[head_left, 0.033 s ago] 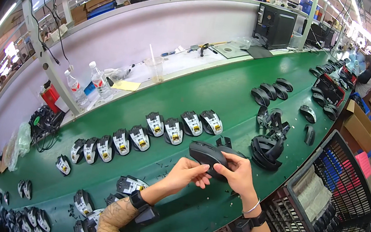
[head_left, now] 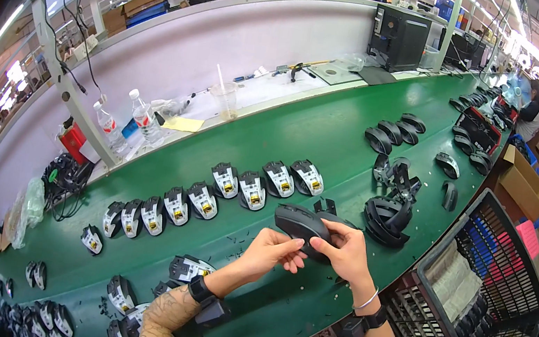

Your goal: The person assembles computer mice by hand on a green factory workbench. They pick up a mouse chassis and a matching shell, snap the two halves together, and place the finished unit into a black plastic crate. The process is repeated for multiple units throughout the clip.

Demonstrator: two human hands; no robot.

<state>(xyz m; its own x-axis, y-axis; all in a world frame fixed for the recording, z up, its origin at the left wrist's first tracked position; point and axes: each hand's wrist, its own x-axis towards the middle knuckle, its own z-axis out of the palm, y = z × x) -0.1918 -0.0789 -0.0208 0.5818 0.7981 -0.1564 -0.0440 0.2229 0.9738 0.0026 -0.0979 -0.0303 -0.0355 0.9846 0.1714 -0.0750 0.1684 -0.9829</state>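
Over the green bench, a black computer mouse [head_left: 302,223] is held tilted between my two hands. My left hand [head_left: 271,250] has its thumb against the mouse's lower edge, with the fingers curled beneath. From the other side, my right hand [head_left: 345,247] grips the mouse's right end between thumb and fingers. Just behind it lie dark shell parts [head_left: 339,216], partly hidden by the hand and mouse. A row of opened mouse bodies [head_left: 202,200] with white inner frames and yellow parts stretches beyond my left hand. The mouse's underside is hidden.
Black curved shells [head_left: 386,222] are piled right of my hands, with finished-looking mice [head_left: 395,133] farther off. A black plastic crate [head_left: 429,321] stands at the right bench edge. More opened mice [head_left: 122,295] lie by my left forearm. Bottles [head_left: 144,115] stand along the back.
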